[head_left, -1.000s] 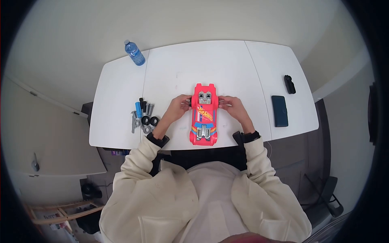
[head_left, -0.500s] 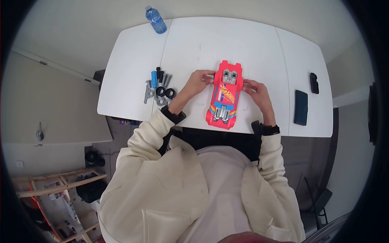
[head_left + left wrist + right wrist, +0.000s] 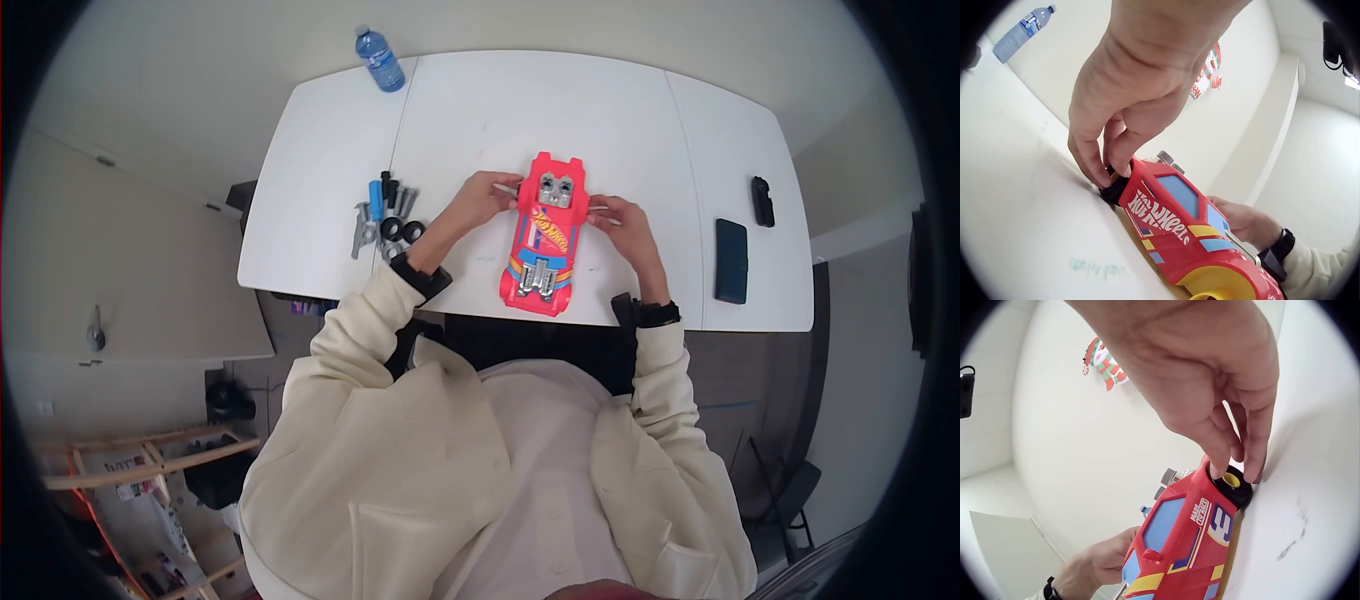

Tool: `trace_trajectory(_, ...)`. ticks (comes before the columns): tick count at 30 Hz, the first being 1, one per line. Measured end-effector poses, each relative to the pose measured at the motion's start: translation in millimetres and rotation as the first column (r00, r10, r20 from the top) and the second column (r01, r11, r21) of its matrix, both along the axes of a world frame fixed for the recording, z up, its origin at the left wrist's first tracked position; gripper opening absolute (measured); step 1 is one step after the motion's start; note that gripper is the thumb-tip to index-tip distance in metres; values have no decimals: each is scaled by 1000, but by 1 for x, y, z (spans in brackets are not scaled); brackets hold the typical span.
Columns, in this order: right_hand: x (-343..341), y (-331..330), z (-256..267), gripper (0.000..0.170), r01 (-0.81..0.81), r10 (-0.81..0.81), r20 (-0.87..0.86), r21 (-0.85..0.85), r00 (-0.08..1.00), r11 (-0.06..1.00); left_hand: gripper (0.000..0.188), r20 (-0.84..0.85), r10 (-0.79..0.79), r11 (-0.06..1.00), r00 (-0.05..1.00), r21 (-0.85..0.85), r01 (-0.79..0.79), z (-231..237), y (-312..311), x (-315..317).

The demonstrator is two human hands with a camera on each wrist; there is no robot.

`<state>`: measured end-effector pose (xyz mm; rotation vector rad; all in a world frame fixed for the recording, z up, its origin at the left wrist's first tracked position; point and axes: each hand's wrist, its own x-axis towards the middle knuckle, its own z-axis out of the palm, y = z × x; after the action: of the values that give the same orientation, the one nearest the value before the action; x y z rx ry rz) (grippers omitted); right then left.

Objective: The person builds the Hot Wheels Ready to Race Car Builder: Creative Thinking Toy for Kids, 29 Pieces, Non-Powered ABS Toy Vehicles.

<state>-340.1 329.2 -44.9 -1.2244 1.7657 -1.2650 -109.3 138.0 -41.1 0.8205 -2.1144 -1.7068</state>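
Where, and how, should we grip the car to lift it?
The car is probably best held mid-body by its long sides, left hand from the left, right hand from the right: it sits right way up, its sides uncovered there; both hands are at its far wheels.

The toy car (image 3: 541,232) looks glossy plastic, the table (image 3: 530,100) smooth, the jacket (image 3: 400,450) matt cloth.

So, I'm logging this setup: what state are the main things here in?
Toy car, upright
Left grip, pinching the left far tyre
Right grip, pinching the right far tyre
Left near hub, no tyre
Bottle, capped, standing
Black rings, loose
Grey bolts, loose
Blue tool, lying loose
Dark case, lying flat
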Motion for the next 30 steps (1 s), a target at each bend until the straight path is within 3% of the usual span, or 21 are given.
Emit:
trace_trajectory(7, -4, 12, 1, 30, 5, -6, 26, 21, 1000, 1000, 51, -21, -59, 998, 998, -15, 59, 11, 0, 4)
trace_trajectory(9, -3, 14, 7, 30, -8, 7, 26, 19, 1000, 1000, 49, 66, -30, 999, 997, -12, 31, 10, -6, 7)
trace_trajectory(16, 2, 18, 3, 31, -11, 19, -107, 67, 994, 998, 43, 12, -5, 1000, 1000, -3, 5, 7, -4, 12)
trace_trajectory(21, 2, 24, -3, 32, -24, 27, -74, 42, 997, 999, 40, 27, -19, 995, 999, -94, 22, 3, -12, 13)
trace_trajectory(23, -3, 30, -9, 32, -35, 33, -84, -16, 996, 999, 38, 94, -13, 997, 996, -80, 21, 22, -17, 22)
trace_trajectory(25, -8, 40, -9, 32, -25, 24, -110, -12, 994, 1000, 34, 144, -61, 974, 988, -208, 91, 39, -32, 42)
trace_trajectory(28, -17, 53, -5, 31, -11, 12, -194, 7, 981, 1000, 28, 77, 73, 980, 994, -193, -57, 78, -48, 87)
trace_trajectory(30, -26, 58, -6, 31, -16, 17, -202, 10, 979, 1000, 24, 157, 203, 946, 967, -286, -152, 92, -59, 117)
